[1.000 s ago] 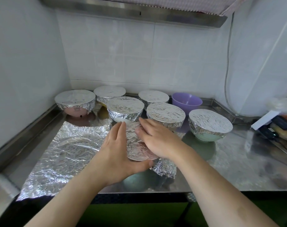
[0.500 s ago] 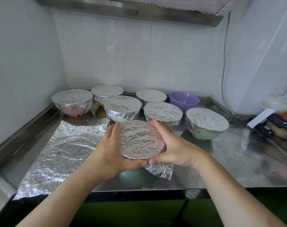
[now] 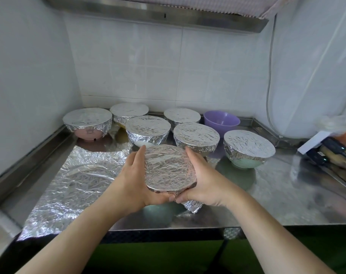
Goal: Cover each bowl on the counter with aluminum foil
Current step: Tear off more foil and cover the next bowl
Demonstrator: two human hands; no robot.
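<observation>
Hands: left hand & right hand both curled round foil-covered bowl, near counter front edge.
Uncovered: purple bowl, back edge.

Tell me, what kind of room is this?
Most likely a kitchen. There's a shiny steel counter against tiled walls, a metal range hood overhead, and many foil-covered bowls lined up.
</observation>
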